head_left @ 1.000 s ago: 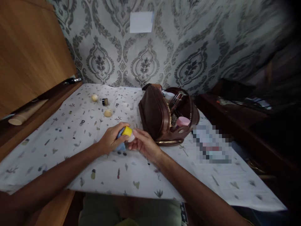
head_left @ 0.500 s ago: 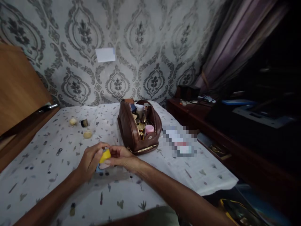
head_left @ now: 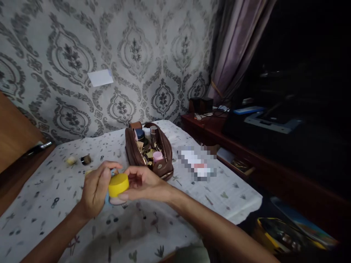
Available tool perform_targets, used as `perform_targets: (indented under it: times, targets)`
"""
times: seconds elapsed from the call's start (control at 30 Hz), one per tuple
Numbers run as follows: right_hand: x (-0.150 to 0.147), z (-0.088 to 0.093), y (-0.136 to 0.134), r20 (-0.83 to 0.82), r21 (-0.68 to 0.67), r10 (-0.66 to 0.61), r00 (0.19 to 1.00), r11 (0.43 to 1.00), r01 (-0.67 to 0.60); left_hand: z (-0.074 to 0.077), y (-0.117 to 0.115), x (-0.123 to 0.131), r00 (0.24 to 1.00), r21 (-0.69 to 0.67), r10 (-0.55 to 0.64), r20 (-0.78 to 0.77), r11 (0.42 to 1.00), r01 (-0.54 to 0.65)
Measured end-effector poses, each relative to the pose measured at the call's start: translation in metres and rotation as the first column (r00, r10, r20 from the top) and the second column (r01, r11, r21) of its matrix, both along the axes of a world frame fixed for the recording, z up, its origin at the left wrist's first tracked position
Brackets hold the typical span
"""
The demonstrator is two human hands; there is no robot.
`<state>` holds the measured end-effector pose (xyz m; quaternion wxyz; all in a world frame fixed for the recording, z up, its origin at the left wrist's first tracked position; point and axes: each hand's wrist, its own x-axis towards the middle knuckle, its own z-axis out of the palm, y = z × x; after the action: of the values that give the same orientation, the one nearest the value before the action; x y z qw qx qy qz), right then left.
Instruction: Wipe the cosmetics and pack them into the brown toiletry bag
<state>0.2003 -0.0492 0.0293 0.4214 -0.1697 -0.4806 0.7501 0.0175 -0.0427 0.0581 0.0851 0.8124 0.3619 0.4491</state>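
Observation:
Both my hands are around a small round jar with a yellow lid (head_left: 119,185) and a paler base, above the cloth-covered table. My right hand (head_left: 148,182) grips it from the right, thumb low against the side. My left hand (head_left: 94,188) closes on its left side with a light blue cloth (head_left: 107,198) bunched between fingers and jar. Just beyond, a brown toiletry bag (head_left: 132,151) stands unzipped, holding a pink-lidded jar (head_left: 158,157), a silver-capped bottle (head_left: 153,133) and other cosmetics. Left of it lie a dark-and-gold jar (head_left: 86,159) and a round cream-coloured item (head_left: 71,160).
A blurred-out flat item (head_left: 196,163) lies right of the bag on the patterned tablecloth (head_left: 225,204). A dark red desk (head_left: 189,128) with an open drawer (head_left: 238,164) borders the right side. A wooden panel (head_left: 16,135) stands at the left.
My view has turned right, shifting the scene leftward. The jar now sits more upright, with its yellow lid showing more fully between my hands. The bag and loose items stay put.

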Motion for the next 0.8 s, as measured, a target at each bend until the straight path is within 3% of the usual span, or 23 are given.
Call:
perform_targets:
  times: [0.27, 0.37, 0.47, 0.53, 0.63, 0.67, 0.73, 0.8]
  targets:
    - [0.044, 0.024, 0.005, 0.005, 0.236, -0.182, 0.983, 0.956, 0.176, 0.021, 0.028, 0.048, 0.998, -0.005, 0.001, 0.064, 1.0, -0.001]
    - [0.061, 0.034, 0.013, 0.034, 0.325, -0.309, 0.951, 0.903, 0.282, 0.02, 0.042, 0.055, 0.997, 0.071, -0.039, -0.071, 0.997, 0.044]
    - [0.077, 0.04, 0.03, 0.116, 0.426, -0.502, 0.857, 0.805, 0.414, 0.011, 0.046, 0.052, 0.983, 0.137, -0.031, -0.18, 0.989, 0.056]
    - [0.084, 0.042, 0.043, 0.214, 0.552, -0.652, 0.727, 0.695, 0.461, 0.002, 0.044, 0.046, 0.985, 0.143, -0.032, -0.17, 0.988, 0.057]
    - [0.086, 0.046, 0.06, 0.418, 0.776, -0.824, 0.383, 0.543, 0.321, -0.011, 0.038, 0.033, 0.989, 0.115, -0.043, -0.142, 0.992, 0.06]
    - [0.084, 0.048, 0.063, 0.475, 0.82, -0.843, 0.252, 0.528, 0.221, -0.015, 0.036, 0.029, 0.989, 0.1, -0.047, -0.141, 0.993, 0.061]
    - [0.076, 0.052, 0.067, 0.554, 0.832, -0.832, 0.023, 0.554, 0.019, -0.021, 0.033, 0.021, 0.987, 0.07, -0.058, -0.147, 0.995, 0.068]
    - [0.068, 0.056, 0.071, 0.585, 0.79, -0.801, -0.13, 0.598, -0.135, -0.026, 0.029, 0.013, 0.984, 0.042, -0.078, -0.162, 0.995, 0.086]
